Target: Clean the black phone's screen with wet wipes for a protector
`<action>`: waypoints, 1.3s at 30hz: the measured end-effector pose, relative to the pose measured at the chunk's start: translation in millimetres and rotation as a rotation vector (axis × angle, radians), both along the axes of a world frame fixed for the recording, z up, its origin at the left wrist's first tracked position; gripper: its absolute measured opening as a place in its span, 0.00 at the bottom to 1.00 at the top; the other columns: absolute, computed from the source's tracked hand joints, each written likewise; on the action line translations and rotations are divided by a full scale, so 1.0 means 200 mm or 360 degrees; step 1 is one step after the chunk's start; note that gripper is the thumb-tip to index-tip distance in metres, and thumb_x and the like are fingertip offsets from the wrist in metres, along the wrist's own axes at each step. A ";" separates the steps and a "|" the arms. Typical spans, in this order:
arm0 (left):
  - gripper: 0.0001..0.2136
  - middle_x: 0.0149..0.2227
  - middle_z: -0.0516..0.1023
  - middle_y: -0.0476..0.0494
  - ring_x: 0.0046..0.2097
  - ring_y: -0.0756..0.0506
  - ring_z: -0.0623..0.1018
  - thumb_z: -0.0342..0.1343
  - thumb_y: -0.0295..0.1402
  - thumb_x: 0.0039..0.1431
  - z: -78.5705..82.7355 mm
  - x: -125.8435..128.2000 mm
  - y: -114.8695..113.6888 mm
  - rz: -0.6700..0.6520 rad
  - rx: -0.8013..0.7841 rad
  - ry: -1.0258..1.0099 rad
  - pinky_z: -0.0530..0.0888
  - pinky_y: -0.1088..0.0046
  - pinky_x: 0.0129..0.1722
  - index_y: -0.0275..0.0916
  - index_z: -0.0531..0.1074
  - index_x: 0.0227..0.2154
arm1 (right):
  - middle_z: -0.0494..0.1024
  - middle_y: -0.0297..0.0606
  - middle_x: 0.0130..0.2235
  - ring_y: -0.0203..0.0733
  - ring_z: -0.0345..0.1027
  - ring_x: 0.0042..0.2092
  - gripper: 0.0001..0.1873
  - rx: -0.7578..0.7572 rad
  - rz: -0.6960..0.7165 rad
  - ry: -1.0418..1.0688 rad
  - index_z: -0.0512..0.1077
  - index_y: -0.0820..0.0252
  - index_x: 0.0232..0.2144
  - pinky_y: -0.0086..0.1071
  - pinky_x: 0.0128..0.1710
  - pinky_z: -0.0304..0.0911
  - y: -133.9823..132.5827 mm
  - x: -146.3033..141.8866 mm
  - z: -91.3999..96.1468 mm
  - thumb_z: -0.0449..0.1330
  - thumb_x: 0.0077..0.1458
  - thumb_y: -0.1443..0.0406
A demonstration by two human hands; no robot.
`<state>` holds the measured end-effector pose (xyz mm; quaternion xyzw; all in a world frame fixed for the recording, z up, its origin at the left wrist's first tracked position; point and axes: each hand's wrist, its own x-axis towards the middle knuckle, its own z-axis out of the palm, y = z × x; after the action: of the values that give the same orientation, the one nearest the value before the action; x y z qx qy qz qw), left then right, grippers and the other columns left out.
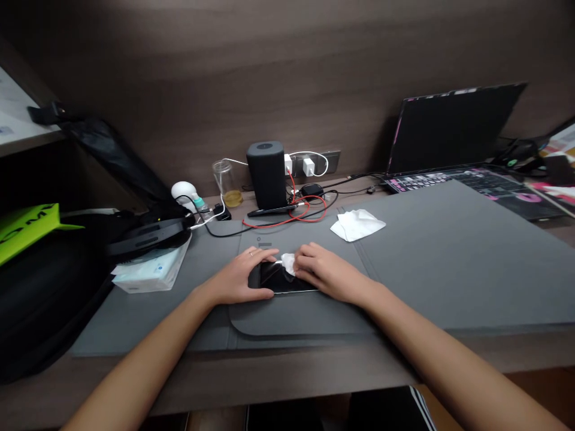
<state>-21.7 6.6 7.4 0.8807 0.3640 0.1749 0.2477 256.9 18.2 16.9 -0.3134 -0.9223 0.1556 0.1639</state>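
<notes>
A black phone lies flat, screen up, on a small grey mat in front of me. My left hand clasps the phone's left end, thumb at the near edge and fingers over the far edge, with a ring on one finger. My right hand is closed on a small crumpled white tissue and presses it onto the phone's screen. A second white tissue lies loose on the large grey desk mat, up and to the right of my hands.
A tissue pack and black bags sit at the left. Behind the phone stand a dark speaker, a glass cup, chargers and red, white and black cables. An open laptop stands at the right.
</notes>
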 end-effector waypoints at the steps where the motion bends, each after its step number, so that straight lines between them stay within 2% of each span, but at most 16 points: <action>1: 0.38 0.57 0.72 0.40 0.56 0.36 0.71 0.66 0.42 0.56 0.00 0.00 0.00 -0.0001 0.0006 -0.0001 0.69 0.53 0.57 0.48 0.55 0.66 | 0.71 0.43 0.41 0.44 0.63 0.42 0.09 -0.0017 0.0012 0.0009 0.72 0.61 0.36 0.35 0.43 0.61 0.00 0.00 0.00 0.53 0.68 0.66; 5: 0.38 0.55 0.73 0.41 0.56 0.36 0.71 0.65 0.42 0.56 -0.01 0.00 0.00 -0.0006 0.0026 0.0018 0.68 0.53 0.58 0.48 0.55 0.66 | 0.71 0.42 0.40 0.43 0.63 0.41 0.10 -0.0030 -0.0074 0.0020 0.71 0.61 0.36 0.35 0.42 0.61 -0.01 -0.02 -0.01 0.52 0.69 0.65; 9: 0.38 0.58 0.71 0.40 0.58 0.35 0.70 0.66 0.42 0.55 -0.01 0.00 0.00 -0.0004 0.0042 0.0024 0.68 0.53 0.58 0.47 0.56 0.66 | 0.71 0.42 0.41 0.43 0.63 0.41 0.10 0.0026 0.0040 0.0005 0.72 0.61 0.36 0.35 0.43 0.61 -0.02 -0.05 -0.01 0.52 0.68 0.66; 11: 0.37 0.58 0.71 0.40 0.57 0.36 0.70 0.65 0.42 0.56 -0.01 -0.01 0.01 -0.0006 0.0036 0.0021 0.68 0.53 0.58 0.47 0.55 0.66 | 0.72 0.42 0.40 0.43 0.63 0.41 0.10 0.0042 0.0010 -0.0007 0.72 0.61 0.36 0.35 0.42 0.61 0.00 -0.04 -0.02 0.52 0.68 0.66; 17: 0.38 0.56 0.72 0.40 0.57 0.36 0.71 0.65 0.42 0.56 -0.01 -0.01 0.01 -0.0018 0.0028 0.0012 0.69 0.52 0.58 0.48 0.54 0.66 | 0.73 0.44 0.38 0.47 0.67 0.42 0.11 0.0148 -0.0482 0.0045 0.73 0.60 0.36 0.36 0.41 0.63 0.10 0.13 -0.01 0.52 0.67 0.65; 20: 0.35 0.57 0.71 0.40 0.57 0.36 0.71 0.66 0.42 0.56 -0.01 0.00 0.00 -0.0024 0.0068 -0.0007 0.69 0.53 0.58 0.47 0.58 0.64 | 0.74 0.46 0.39 0.50 0.67 0.43 0.10 0.0204 -0.0576 -0.0028 0.75 0.60 0.36 0.40 0.43 0.65 0.12 0.16 -0.03 0.53 0.66 0.65; 23: 0.32 0.57 0.71 0.40 0.57 0.37 0.71 0.65 0.41 0.57 -0.01 0.00 0.00 -0.0046 0.0121 -0.0040 0.69 0.54 0.58 0.46 0.61 0.62 | 0.75 0.47 0.41 0.52 0.67 0.45 0.11 0.0251 -0.0585 -0.0071 0.76 0.60 0.38 0.44 0.46 0.66 0.12 0.14 -0.05 0.55 0.65 0.63; 28: 0.32 0.55 0.73 0.41 0.55 0.38 0.72 0.66 0.41 0.57 0.00 0.00 0.00 -0.0044 0.0139 -0.0057 0.70 0.55 0.57 0.46 0.61 0.62 | 0.75 0.47 0.47 0.55 0.67 0.50 0.12 0.0360 -0.0571 0.0078 0.76 0.58 0.45 0.50 0.52 0.65 0.10 0.11 -0.05 0.56 0.65 0.60; 34: 0.31 0.54 0.75 0.41 0.54 0.38 0.73 0.65 0.41 0.57 -0.01 0.00 0.00 -0.0028 0.0164 -0.0064 0.70 0.56 0.56 0.46 0.63 0.61 | 0.75 0.47 0.48 0.52 0.68 0.50 0.13 0.0327 -0.0363 0.0210 0.75 0.60 0.45 0.47 0.52 0.65 0.05 0.07 -0.01 0.54 0.66 0.60; 39: 0.27 0.50 0.77 0.40 0.51 0.39 0.75 0.63 0.40 0.58 0.02 0.01 -0.02 -0.0137 0.0348 0.0040 0.73 0.59 0.51 0.43 0.65 0.59 | 0.77 0.46 0.45 0.51 0.68 0.49 0.12 0.0216 -0.0349 0.0190 0.74 0.59 0.45 0.47 0.50 0.66 0.04 0.06 0.02 0.54 0.67 0.61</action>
<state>-19.9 3.6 11.7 0.9193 0.3077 0.1918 0.1528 268.2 25.6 19.9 -0.3907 -0.8796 0.0924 0.2552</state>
